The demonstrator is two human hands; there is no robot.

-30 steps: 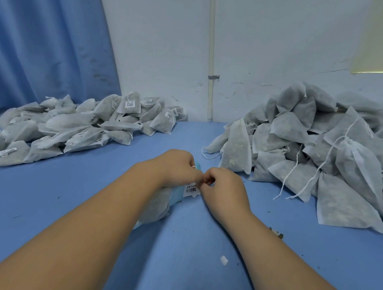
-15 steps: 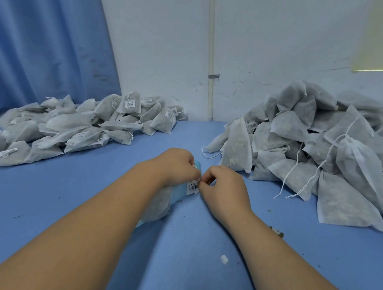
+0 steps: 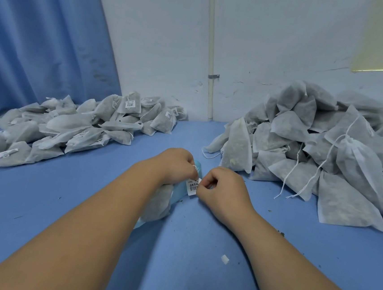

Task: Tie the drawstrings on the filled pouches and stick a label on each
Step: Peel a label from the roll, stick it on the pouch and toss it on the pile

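L grip (image 3: pixel 177 164), R grip (image 3: pixel 224 190) bare; L forearm (image 3: pixel 88 233), R forearm (image 3: pixel 290 271) bare to frame edge

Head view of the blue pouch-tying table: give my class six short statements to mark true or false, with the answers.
1. A white barcode label sits between the left hand and the right hand. True.
2. Both hands are spread flat. False: their fingers are curled, and the right hand pinches the label.
3. The left hand grips a grey fabric pouch over the blue table. True.
4. A curtain hangs on the right. False: the blue curtain hangs on the left.
5. White drawstrings trail from the right-hand heap of grey pouches. True.
6. That heap shows labels. False: none are visible there, only on the left-hand heap.
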